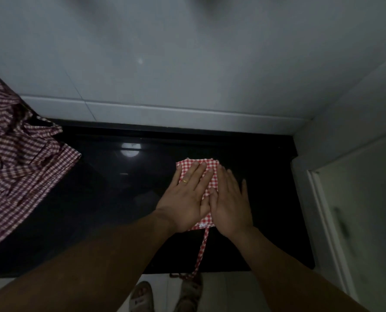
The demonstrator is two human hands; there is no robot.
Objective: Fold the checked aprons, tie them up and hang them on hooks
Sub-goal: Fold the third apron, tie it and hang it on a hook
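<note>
Red apron folded small on tabletop, both flat hands pressing it: left hand, right hand. Strap trailed loose, untied. Left of it, unfolded aprons heaped. Hanging left.

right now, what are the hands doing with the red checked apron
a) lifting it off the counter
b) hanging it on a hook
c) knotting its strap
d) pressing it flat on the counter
d: the left hand and right hand lie flat, fingers straight, on the folded red checked apron on the black counter, and its strap trails loose.
</note>
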